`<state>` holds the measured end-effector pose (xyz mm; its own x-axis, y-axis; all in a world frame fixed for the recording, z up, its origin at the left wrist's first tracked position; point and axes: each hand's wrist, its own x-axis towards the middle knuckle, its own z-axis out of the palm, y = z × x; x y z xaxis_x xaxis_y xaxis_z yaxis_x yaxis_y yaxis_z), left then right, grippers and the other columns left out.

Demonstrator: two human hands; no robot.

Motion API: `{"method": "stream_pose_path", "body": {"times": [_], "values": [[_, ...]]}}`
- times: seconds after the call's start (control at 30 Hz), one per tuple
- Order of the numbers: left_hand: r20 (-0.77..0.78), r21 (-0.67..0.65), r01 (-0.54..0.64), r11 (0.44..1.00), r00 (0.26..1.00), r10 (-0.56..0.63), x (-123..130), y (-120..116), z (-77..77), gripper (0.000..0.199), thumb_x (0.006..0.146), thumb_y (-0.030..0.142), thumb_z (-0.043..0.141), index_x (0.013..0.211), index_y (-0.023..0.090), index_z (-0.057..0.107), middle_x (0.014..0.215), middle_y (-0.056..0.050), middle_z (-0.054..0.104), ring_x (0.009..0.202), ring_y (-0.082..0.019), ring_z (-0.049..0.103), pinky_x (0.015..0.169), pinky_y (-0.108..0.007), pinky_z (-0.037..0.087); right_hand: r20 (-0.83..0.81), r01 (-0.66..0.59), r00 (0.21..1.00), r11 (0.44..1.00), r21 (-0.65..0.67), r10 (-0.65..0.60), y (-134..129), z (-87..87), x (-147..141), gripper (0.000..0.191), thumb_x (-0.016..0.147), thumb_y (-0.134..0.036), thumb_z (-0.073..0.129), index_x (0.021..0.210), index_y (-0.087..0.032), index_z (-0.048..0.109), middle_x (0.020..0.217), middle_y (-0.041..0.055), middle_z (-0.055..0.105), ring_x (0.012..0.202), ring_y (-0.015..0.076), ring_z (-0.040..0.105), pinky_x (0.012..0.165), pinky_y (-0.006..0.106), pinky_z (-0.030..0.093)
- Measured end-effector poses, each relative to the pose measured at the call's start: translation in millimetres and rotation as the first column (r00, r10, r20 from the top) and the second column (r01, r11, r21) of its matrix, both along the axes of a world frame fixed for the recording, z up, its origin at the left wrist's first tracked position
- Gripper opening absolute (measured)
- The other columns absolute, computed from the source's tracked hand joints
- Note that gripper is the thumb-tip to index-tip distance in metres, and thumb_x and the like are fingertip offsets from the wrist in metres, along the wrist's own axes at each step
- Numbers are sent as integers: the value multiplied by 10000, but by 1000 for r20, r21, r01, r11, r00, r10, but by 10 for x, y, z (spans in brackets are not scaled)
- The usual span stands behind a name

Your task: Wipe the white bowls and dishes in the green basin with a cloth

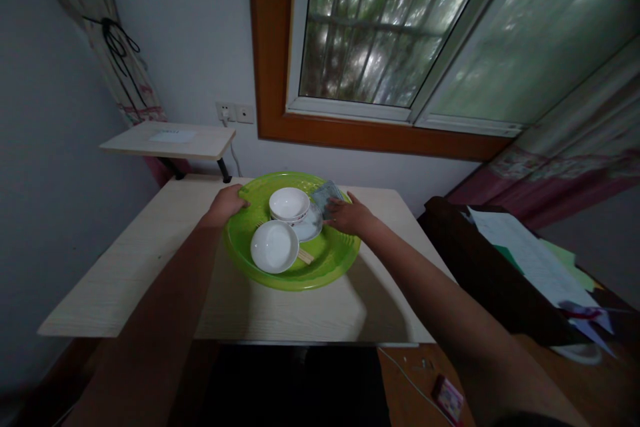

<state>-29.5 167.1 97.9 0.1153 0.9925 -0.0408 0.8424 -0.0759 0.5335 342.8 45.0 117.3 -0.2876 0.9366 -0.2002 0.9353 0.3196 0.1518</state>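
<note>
A round green plastic basin rests on the pale wooden table. My left hand grips its left rim, with the fingers curled at the edge. Over the right side of the basin, my right hand reaches in with its fingers stretched out, touching or just above a grey-blue cloth draped near the rim. Inside the basin are stacked white bowls, a white bowl tilted toward me, a white plate partly under the stack, and light wooden chopsticks partly hidden by the front bowl.
A small raised shelf with a paper label stands at the table's back left. The table meets a wall with a socket and a window. A dark cabinet with papers stands on the right; a cable lies on the floor.
</note>
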Motion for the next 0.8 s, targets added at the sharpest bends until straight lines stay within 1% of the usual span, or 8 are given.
{"method": "stream_pose_path", "body": {"times": [0.13,0.2,0.3,0.37,0.47,0.53,0.63,0.8], "values": [[-2,-2,-5,1000,1000,5,10,0,2,365,890,184,815,1255,184,805,1267,-129,844,1084,-252,799,811,-278,543,-34,18,999,997,-77,-21,-245,90,35,503,1191,-521,436,1275,-278,868,1451,135,819,1622,344,565,1415,712,207],[-24,-1,-6,1000,1000,6,19,-7,15,355,893,181,814,1249,174,808,1268,-138,844,1084,-255,800,809,-279,540,-85,11,996,995,-103,-20,-421,174,60,583,1199,-574,395,1188,-260,886,1345,148,857,1545,356,641,1414,707,214],[-30,4,-7,1000,1000,7,27,-25,34,341,899,180,805,1241,175,811,1273,-140,844,1088,-255,800,813,-278,540,-187,7,982,989,-151,-35,-700,309,98,712,1203,-645,317,1161,-205,875,1272,177,865,1378,369,755,1405,693,255],[-31,12,-7,1000,999,7,27,-32,37,346,892,181,807,1238,182,814,1277,-137,844,1094,-256,800,823,-277,544,-274,-10,961,985,-171,-38,-860,373,125,757,1201,-678,274,1156,-209,867,1263,162,866,1324,356,781,1409,683,251],[-45,20,-8,1000,999,9,23,-27,28,355,886,188,807,1240,193,815,1277,-129,846,1100,-257,798,836,-278,551,-345,-43,939,987,-152,-13,-1010,406,166,747,1203,-683,254,1198,-235,852,1326,134,852,1338,341,771,1412,688,246],[-55,22,-3,1000,998,5,19,-14,16,351,890,198,806,1241,193,812,1272,-129,846,1102,-260,796,842,-281,554,-337,-51,941,990,-130,4,-1033,393,197,716,1211,-659,258,1241,-242,840,1387,129,833,1363,335,758,1406,688,266],[-54,19,7,1000,999,-6,9,11,-3,338,891,208,813,1228,189,808,1254,-130,847,1090,-261,795,849,-285,561,-277,-41,961,996,-83,17,-943,339,257,646,1225,-593,290,1298,-247,831,1490,127,794,1427,327,725,1404,665,298],[1,7,22,1000,1000,-23,-19,19,-9,329,881,200,827,1209,184,809,1243,-129,848,1051,-256,799,843,-284,572,-162,-23,987,1000,2,23,-540,200,360,481,1227,-431,384,1399,-279,806,1535,79,781,1642,288,543,1402,606,336]]}}
